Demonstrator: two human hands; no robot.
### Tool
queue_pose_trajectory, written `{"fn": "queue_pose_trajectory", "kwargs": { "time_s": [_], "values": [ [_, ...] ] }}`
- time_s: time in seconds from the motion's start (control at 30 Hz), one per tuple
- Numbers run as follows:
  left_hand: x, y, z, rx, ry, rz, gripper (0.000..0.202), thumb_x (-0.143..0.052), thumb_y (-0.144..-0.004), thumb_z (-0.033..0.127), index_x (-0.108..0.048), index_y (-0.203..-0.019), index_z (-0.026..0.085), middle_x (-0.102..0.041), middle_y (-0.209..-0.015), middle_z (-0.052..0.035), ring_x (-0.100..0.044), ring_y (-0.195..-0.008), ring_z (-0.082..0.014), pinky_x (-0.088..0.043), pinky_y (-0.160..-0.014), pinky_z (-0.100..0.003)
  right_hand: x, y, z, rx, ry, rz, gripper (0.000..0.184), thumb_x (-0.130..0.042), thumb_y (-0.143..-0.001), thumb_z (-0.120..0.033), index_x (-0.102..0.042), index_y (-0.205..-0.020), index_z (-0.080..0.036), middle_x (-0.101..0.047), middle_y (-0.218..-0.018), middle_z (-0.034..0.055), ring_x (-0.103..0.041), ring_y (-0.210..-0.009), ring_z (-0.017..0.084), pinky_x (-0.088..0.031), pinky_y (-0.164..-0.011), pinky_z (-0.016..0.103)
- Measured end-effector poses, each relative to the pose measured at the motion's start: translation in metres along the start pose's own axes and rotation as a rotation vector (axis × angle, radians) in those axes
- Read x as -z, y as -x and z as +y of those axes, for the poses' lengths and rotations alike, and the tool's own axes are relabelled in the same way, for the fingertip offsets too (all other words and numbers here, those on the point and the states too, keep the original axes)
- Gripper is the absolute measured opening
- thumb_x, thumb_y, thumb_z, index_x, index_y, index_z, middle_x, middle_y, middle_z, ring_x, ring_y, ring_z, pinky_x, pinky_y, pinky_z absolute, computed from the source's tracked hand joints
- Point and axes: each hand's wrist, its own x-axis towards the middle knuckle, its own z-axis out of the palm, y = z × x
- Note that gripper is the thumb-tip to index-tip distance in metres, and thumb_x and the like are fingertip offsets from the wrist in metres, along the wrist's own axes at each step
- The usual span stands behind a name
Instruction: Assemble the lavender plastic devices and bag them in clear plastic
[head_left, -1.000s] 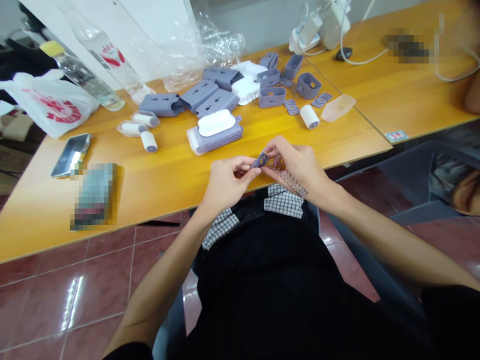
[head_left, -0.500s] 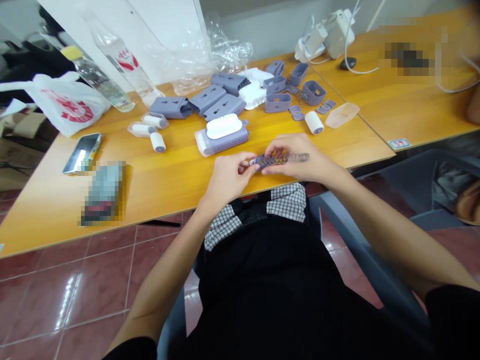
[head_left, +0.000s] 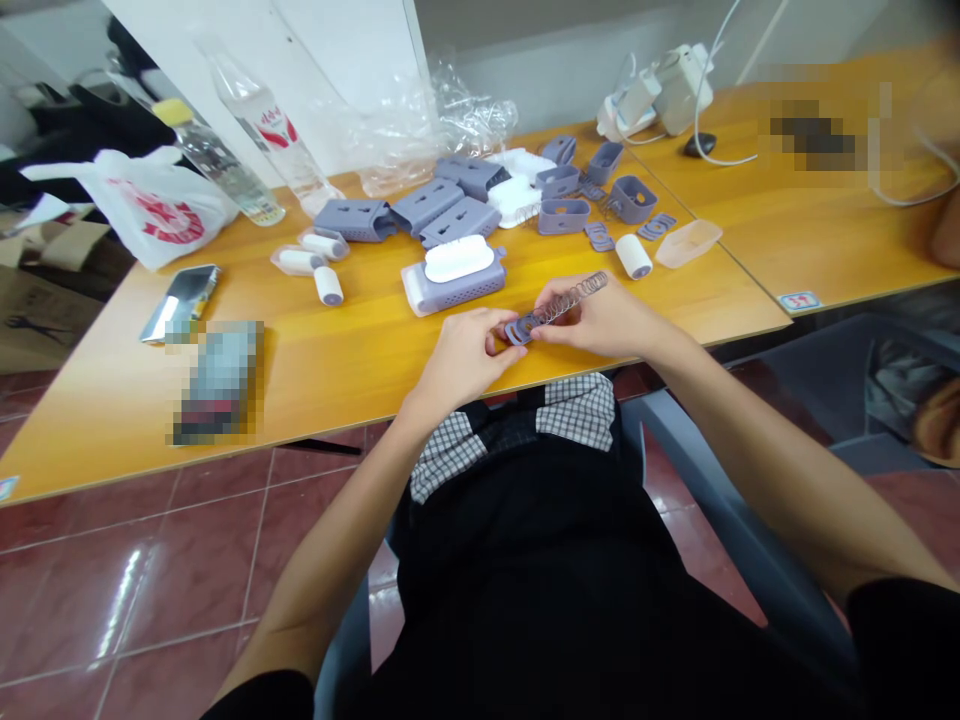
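My right hand (head_left: 596, 320) pinches a long metal coil spring (head_left: 561, 303) near its lower end, and the spring slants up to the right past my fingers. At the spring's lower end sits a small lavender plastic plate (head_left: 517, 332), partly hidden by my fingertips. My left hand (head_left: 469, 352) is shut on that plate from the left. Both hands are close together just above the near edge of the wooden table (head_left: 345, 375).
Lavender plastic housings (head_left: 427, 207), cups, white brushes and white rollers (head_left: 634, 256) lie spread across the table's far side. A phone (head_left: 180, 303) and a pixelated packet (head_left: 219, 383) lie to the left. Bottles, plastic wrap and a white bag stand behind. A second table adjoins on the right.
The spring has swung from lying nearly level to slanting up and to the right. The view has drifted, so the table contents appear shifted to the right.
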Motion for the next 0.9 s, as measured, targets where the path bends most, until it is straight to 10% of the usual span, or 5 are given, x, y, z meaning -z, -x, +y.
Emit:
{"fn": "queue_pose_trajectory", "kwargs": {
  "time_s": [0.9],
  "values": [
    [0.0008, -0.0003, 0.004, -0.031, -0.004, -0.017, 0.012, -0.08, -0.083, 0.024, -0.081, -0.094, 0.02, -0.065, -0.074, -0.0007, -0.055, -0.066, -0.0157, -0.043, -0.068, -0.032, -0.0039, -0.0045, 0.0014, -0.055, -0.009, -0.004, 0.02, -0.09, -0.08, -0.037, -0.074, -0.084, -0.024, -0.076, -0.068, 0.0025, -0.073, -0.064, 0.024, -0.061, -0.064, 0.04]
  ]
}}
